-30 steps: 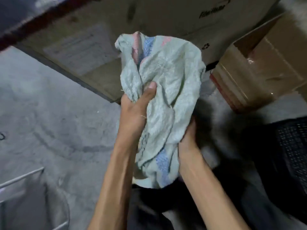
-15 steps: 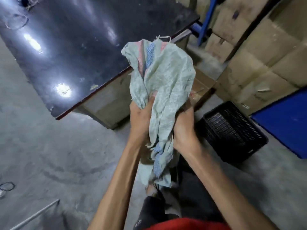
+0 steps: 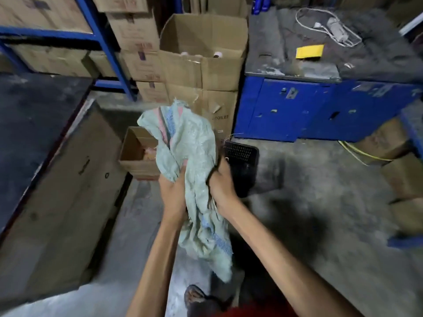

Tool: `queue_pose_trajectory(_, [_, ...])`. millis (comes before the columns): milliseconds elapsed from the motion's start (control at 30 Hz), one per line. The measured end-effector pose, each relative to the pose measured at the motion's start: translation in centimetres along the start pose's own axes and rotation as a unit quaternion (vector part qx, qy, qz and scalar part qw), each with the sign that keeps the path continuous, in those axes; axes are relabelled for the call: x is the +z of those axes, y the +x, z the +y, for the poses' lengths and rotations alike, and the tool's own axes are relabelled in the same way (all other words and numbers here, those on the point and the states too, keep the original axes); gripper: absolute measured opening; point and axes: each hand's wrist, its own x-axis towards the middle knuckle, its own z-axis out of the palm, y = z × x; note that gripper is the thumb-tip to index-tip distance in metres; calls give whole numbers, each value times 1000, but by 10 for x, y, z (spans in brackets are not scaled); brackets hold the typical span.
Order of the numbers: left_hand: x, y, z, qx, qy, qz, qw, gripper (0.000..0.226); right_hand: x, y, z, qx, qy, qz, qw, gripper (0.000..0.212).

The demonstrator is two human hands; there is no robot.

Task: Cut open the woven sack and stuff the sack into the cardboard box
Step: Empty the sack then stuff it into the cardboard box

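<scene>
A crumpled pale green woven sack with blue and pink stripes hangs bunched between both hands at chest height. My left hand grips its left side and my right hand grips its right side; the sack's tail droops below them. Behind the sack, a small open cardboard box stands on the floor with something pinkish inside. A taller open cardboard box stands further back on top of another carton.
A black plastic crate sits on the floor right of the hands. A dark-topped table fills the left. A blue cabinet stands at the right, stacked cartons and blue racking behind. My foot shows below.
The view has swung up and right, bringing the cardboard boxes, crate and blue cabinet into sight. Both hands keep hold of the sack, which now hangs in front of the small box.
</scene>
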Motion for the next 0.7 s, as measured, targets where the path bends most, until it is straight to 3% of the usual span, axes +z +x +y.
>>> queue_pose_trajectory(233, [99,87,-116,-117,5,25,993,26,-67,134,77,36,-84,22,996,59])
queue_pose_trajectory(467, [192,264,-231,-132,58,61,988,39,-139,335,140,31,-107,-73,991,84])
queue_pose_trajectory(567, [204,339,-297,-181,46,3,982,60,-150,412,196,-46,-204,-96,973,104])
queue_pose_trajectory(700, [215,407,-423,-224,159,-122,954,81,-170,500,327,-101,-328,-46,938,86])
